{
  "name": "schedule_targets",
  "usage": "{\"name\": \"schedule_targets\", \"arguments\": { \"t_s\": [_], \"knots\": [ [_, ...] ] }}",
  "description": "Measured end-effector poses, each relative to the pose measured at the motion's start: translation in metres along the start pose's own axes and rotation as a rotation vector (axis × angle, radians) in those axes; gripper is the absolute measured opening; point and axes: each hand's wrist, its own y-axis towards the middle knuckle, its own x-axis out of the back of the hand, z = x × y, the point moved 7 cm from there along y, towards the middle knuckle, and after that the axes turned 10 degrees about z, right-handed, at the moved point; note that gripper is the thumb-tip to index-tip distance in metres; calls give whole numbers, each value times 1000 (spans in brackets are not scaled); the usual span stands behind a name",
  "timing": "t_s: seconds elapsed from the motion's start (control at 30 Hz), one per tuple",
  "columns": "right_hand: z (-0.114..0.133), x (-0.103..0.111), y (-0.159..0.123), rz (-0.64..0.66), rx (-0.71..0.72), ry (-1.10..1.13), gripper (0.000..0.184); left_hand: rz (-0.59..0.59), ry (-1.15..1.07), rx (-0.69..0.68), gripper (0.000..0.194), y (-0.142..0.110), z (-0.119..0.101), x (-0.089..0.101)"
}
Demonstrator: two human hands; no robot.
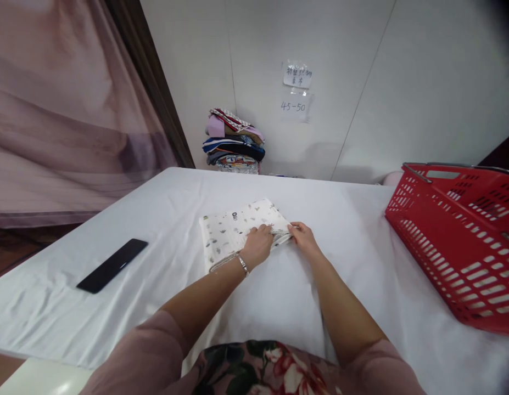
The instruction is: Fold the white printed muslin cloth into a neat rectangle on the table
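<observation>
A folded white cloth (225,233) with small grey and black prints lies in several layers on the white-covered table (270,307). My left hand (257,244), with a silver bracelet at the wrist, rests over the near right part of the cloth. Its fingers are bent and closed on the layers by the near edge. At the cloth's right corner, my right hand (302,237) pinches the edge between thumb and fingers. The undersides of both hands are hidden.
A black phone (113,265) lies on the left of the table. On the right stands a red plastic basket (452,241). Behind the table, a stack of folded fabrics (234,142) is against the wall, near two paper signs (296,90). A pinkish curtain (68,109) hangs at left.
</observation>
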Motion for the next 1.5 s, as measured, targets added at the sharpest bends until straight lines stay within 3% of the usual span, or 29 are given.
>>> {"name": "schedule_targets", "arguments": {
  "t_s": [0.13, 0.5, 0.63, 0.73, 0.87, 0.97, 1.1, 1.23, 1.5],
  "knots": [
    [-3, 0, 2, -6, 6, 3, 33, -152, -122, -49, 23, -12, 4, 12],
    [-2, 2, -2, -8, -7, -14, 30, -140, -171, -48, 25, -28, 0, -5],
    [-1, 3, -1, -13, -8, -16, 31, -195, -223, -81, 24, -37, 6, -6],
    [-2, 3, -1, -17, -13, -23, 31, -246, -282, -11, 23, -40, 16, -7],
    [-4, 4, 0, -17, -18, -35, 30, -173, -331, 173, 23, -36, 27, -6],
    [-6, 5, 0, -10, -15, -43, 31, -67, -274, 218, 18, -29, 26, -2],
    [-6, 5, 1, -16, -7, -43, 31, 4, -201, 209, 14, -23, 21, 2],
    [-2, 4, 0, -34, 5, -36, 31, -66, -209, 166, 16, -23, 19, 6],
    [4, 2, -5, -42, 3, -55, 31, -23, -153, 24, 20, -33, 9, -6]
  ]
}}
